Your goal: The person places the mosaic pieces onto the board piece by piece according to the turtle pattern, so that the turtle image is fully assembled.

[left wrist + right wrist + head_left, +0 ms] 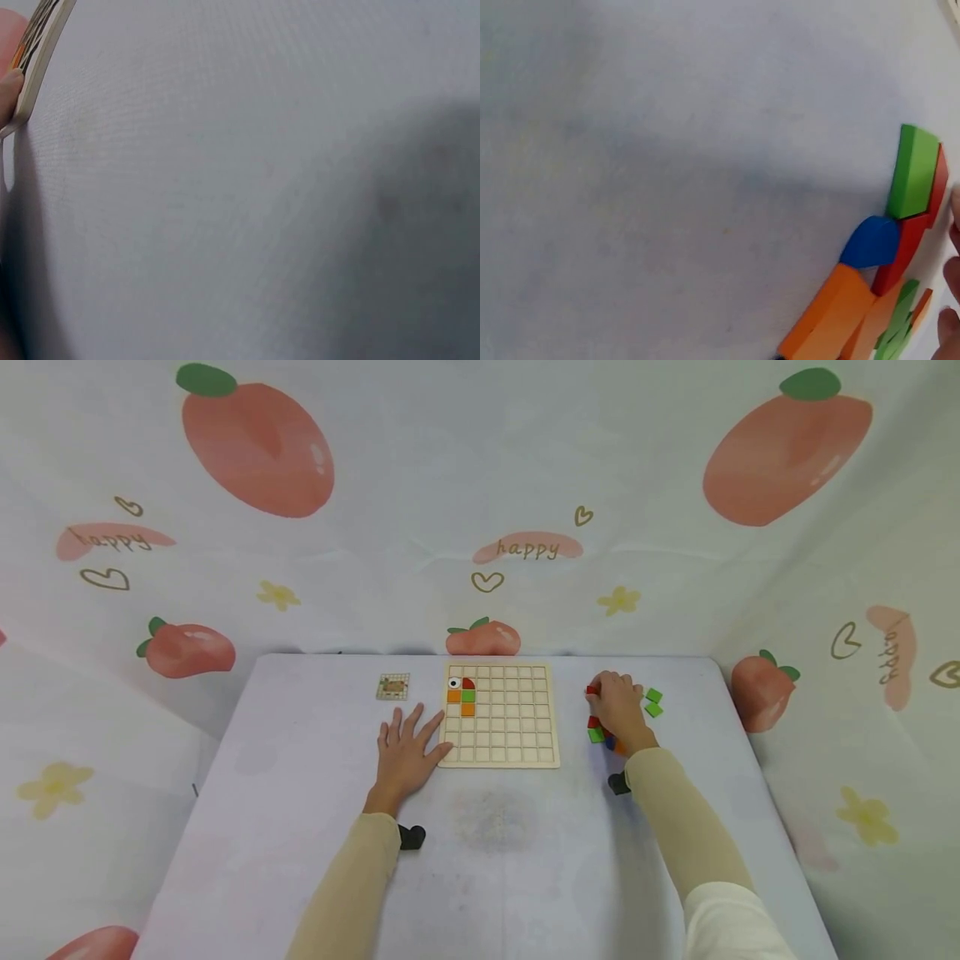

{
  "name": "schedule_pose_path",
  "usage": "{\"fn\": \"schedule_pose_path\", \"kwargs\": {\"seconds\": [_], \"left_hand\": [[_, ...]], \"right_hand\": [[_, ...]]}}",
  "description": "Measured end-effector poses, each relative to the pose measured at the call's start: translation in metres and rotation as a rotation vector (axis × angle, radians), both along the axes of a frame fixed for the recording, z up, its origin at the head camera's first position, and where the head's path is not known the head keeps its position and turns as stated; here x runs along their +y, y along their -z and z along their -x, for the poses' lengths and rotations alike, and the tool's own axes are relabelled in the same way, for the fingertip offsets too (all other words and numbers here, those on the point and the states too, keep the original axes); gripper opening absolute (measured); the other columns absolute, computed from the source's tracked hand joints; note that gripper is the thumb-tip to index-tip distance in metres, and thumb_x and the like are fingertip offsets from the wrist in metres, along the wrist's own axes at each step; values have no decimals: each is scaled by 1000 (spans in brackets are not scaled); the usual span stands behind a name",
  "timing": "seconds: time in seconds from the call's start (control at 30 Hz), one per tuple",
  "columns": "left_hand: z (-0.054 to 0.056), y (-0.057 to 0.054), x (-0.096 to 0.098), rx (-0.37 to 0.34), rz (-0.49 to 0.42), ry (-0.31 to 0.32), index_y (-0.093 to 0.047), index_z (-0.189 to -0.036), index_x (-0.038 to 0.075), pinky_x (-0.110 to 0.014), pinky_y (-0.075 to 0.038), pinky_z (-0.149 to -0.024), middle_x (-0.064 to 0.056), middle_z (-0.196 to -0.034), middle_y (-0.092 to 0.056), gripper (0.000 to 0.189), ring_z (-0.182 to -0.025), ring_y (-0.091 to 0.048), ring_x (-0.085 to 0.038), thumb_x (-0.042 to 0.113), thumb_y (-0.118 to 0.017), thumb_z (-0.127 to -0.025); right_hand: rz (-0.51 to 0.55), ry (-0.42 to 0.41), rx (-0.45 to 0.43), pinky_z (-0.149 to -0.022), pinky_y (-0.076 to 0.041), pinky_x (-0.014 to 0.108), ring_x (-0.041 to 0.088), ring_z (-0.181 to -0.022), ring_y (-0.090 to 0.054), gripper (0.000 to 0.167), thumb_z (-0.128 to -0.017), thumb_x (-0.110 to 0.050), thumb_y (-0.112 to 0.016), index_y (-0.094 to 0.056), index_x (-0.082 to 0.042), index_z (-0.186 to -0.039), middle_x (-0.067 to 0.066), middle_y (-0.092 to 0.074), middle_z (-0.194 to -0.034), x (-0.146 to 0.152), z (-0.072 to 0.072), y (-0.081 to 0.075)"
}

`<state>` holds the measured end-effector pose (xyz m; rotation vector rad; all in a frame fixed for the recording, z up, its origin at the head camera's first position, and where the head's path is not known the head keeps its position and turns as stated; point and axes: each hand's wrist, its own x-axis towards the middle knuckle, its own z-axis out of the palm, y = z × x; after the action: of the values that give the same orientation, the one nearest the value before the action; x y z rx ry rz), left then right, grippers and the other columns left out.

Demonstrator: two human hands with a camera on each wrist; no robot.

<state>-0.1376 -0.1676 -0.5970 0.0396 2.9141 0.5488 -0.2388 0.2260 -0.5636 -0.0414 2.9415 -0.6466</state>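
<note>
Bending its fingers over the white tabletop (pixel 495 893) right of the head view's centre, the right hand (pixel 621 703) has a red piece (pixel 592 691) at its fingertips; whether they pinch it or merely touch it, I cannot tell. Just below that hand lies a cluster of loose pieces, partly hidden; the right wrist view shows it at lower right, with a green block (pixel 913 172), a blue rounded block (pixel 871 241) and an orange block (pixel 832 315) among red ones. Two loose green squares (pixel 654 696) lie just right of the hand.

Left of centre, the left hand (pixel 405 756) rests with fingers spread, its thumb touching the left edge of the gridded board (pixel 517 718); that board lies mid-frame, and in its upper left part sit an eye tile (pixel 453 683), a red rounded piece (pixel 468 683) beside it, an orange square (pixel 453 697) under the eye, a green tile (pixel 468 697) under the red, and another orange tile (pixel 468 710) below that. A small patterned card (pixel 393 686) lies above the left hand; a pale backdrop (pixel 397 585) with printed peaches fills the upper frame.
</note>
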Motion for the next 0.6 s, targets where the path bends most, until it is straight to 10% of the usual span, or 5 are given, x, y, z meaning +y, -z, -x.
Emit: {"fn": "schedule_pose_path", "kwargs": {"seconds": [0.6], "left_hand": [[1, 2, -1, 8, 0, 2, -27, -160, 44, -65, 1, -126, -2, -174, -11, 71, -161, 6, -39, 75, -38, -97]], "right_hand": [[311, -39, -82, -80, -50, 33, 25, -90, -59, 20, -102, -26, -63, -64, -12, -115, 11, -70, -114, -22, -8, -13]]}}
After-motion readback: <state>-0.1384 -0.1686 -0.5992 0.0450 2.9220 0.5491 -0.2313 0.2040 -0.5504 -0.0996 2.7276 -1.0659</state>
